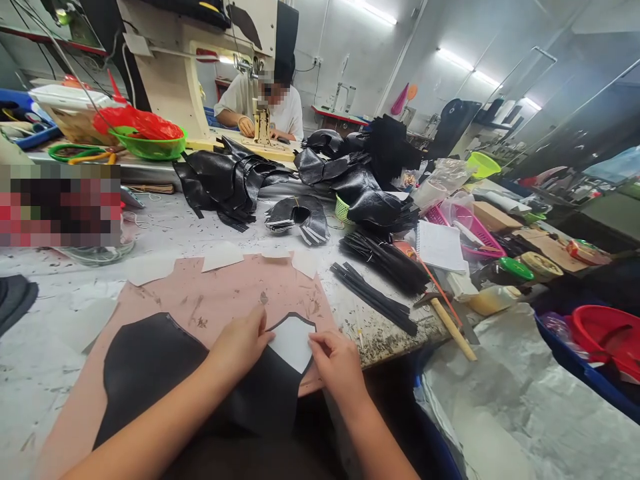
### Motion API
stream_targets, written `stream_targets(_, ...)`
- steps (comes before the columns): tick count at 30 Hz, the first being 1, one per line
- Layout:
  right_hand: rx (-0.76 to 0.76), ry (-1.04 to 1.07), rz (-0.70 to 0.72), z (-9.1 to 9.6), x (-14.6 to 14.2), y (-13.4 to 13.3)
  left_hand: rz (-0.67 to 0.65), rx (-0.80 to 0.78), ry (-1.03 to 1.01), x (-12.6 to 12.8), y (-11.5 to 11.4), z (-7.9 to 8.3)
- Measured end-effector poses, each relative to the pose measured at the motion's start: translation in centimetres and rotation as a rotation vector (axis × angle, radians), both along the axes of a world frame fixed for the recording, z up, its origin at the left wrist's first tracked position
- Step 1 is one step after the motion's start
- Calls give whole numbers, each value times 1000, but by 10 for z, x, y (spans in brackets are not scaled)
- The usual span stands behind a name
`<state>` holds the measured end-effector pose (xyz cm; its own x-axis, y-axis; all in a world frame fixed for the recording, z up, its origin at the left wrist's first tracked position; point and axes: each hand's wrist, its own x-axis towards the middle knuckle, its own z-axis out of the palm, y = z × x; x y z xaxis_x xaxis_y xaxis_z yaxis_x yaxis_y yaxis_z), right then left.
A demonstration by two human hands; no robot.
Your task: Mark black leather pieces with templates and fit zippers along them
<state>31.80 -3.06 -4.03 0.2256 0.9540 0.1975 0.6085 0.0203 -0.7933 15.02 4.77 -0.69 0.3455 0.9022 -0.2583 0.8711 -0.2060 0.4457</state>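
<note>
1. right hand (338, 363): thumb and forefinger pinched on the right corner of the white piece (293, 342); we can't tell if the black panel (277, 395) is caught in the pinch too.
2. left hand (241, 341): thumb at the left edge of the white piece, fingers curled; we can't tell if it grips or only steadies.
3. white piece sits between our two hands, on the far end of the black panel, dark margin showing along its top. rest of the panel runs toward us.
4. larger black piece (147, 363) lies left of the left hand, partly behind the forearm; pink sheet (235, 283) beneath, on the tabletop (165, 230).
5. handling, our read: white piece thin, light, probably easy to crease. panel looks soft, leather-like, smooth, may slide.
6. hold: we'd take opposite edges by fingertips, panel kept flat beside the left hand.
7. beyond the right hand: black strips (373, 297); hammer (453, 327) further right, well apart.
</note>
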Motion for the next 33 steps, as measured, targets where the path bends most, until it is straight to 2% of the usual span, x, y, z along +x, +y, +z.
stream_targets(26,-44,-39,-59,1,-3,3,-25,27,33,3,-1,3)
stream_targets(33,-58,-131,-82,0,-6,5,-53,76,86,3,-2,0)
